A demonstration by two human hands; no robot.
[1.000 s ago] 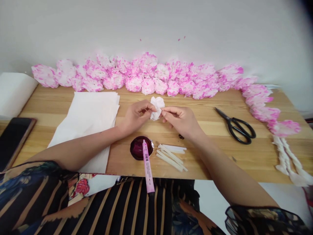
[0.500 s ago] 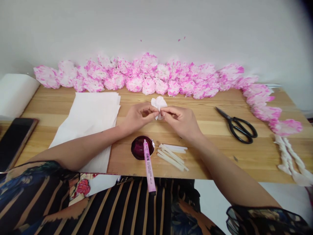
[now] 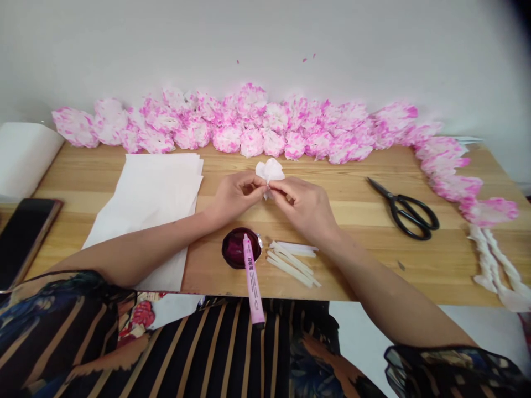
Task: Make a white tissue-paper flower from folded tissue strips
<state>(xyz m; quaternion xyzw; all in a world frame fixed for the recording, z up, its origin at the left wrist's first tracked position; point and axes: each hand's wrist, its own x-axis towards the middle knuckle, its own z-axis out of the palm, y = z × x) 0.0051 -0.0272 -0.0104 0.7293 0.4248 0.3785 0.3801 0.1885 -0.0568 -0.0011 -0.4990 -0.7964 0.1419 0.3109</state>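
Observation:
A small white paper flower (image 3: 270, 168) is pinched between my two hands above the middle of the table. My left hand (image 3: 237, 198) grips its base from the left with thumb and forefinger. From the right, my right hand (image 3: 306, 205) pinches the same base, and the fingertips of both hands nearly meet. The ruffled white petals spread upward past the fingers. Nearer to me, a pink marker (image 3: 253, 284) rests across a small dish of dark magenta liquid (image 3: 233, 250), beside several thin white sticks (image 3: 292, 265).
White paper sheets (image 3: 145, 193) lie at the left, with a phone (image 3: 27, 235) and a white roll (image 3: 27, 157) farther left. Pink-and-white flowers (image 3: 251, 142) line the wall. Black scissors (image 3: 409, 213) and twisted white paper strands (image 3: 492, 265) lie at the right.
Both hands hold the flower much as before, with a slight shift of the right fingers at its base. The view has moved a little.

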